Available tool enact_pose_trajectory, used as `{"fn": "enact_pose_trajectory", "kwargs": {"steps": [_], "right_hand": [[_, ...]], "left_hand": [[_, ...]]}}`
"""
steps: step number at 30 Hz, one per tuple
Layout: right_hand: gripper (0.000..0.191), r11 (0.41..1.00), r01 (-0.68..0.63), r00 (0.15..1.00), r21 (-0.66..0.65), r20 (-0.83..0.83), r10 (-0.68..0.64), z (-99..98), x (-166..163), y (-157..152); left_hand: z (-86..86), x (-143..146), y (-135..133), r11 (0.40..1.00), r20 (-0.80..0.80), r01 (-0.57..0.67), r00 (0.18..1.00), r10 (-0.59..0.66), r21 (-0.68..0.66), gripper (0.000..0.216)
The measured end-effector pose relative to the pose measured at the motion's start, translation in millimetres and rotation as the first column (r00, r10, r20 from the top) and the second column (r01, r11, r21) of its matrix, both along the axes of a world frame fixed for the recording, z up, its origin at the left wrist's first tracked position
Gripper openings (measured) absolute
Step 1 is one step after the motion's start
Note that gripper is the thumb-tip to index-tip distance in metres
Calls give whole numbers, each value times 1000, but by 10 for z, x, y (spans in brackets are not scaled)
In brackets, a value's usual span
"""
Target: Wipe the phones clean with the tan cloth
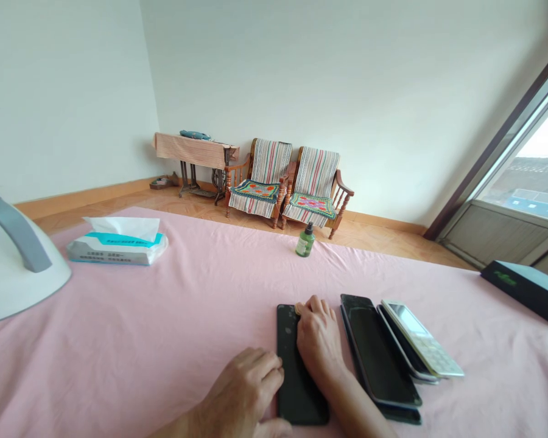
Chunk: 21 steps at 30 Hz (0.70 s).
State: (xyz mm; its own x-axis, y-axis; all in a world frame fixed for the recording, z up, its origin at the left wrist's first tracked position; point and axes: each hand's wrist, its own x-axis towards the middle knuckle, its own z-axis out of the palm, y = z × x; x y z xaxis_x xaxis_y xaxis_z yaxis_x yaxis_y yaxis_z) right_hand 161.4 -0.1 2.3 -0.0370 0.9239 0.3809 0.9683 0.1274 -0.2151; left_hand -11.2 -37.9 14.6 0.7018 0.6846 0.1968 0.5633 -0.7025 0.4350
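Observation:
A black phone (292, 389) lies flat on the pink tablecloth (164, 328) near the front edge. My left hand (246, 389) rests at the phone's left side, fingers curled against its edge. My right hand (317, 340) lies on the phone's upper right part, fingers bent and pressed together at its top. To the right, a larger black phone (377, 353) lies stacked on another dark one, beside a white keypad phone (422, 337) that sits on a further dark phone.
A small green spray bottle (305, 240) stands at the far table edge. A tissue pack (119, 242) lies at the left, a white lamp base (13, 267) at the far left, a dark box (527, 289) at the right. Two wooden chairs and a sewing table stand by the wall.

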Motion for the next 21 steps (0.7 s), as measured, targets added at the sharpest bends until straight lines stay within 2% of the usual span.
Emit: {"fn": "enact_pose_trajectory", "kwargs": {"steps": [5,9,15,21], "right_hand": [[33,995,-97,993,7,-61,97,-5,-15,13],[34,998,-53,996,34,-73,56,-17,23,31],[35,994,-109,983,23,-144,111,-23,38,-31],[35,995,-91,985,32,-143,95,6,43,-1]], "left_hand": [[-11,5,11,1000,-15,-2,1000,2,-15,37],[-19,4,6,1000,20,-8,1000,8,0,37],[14,6,-8,1000,-1,-11,1000,11,-12,39],[82,13,-17,1000,-45,-12,999,11,-14,42]]}}
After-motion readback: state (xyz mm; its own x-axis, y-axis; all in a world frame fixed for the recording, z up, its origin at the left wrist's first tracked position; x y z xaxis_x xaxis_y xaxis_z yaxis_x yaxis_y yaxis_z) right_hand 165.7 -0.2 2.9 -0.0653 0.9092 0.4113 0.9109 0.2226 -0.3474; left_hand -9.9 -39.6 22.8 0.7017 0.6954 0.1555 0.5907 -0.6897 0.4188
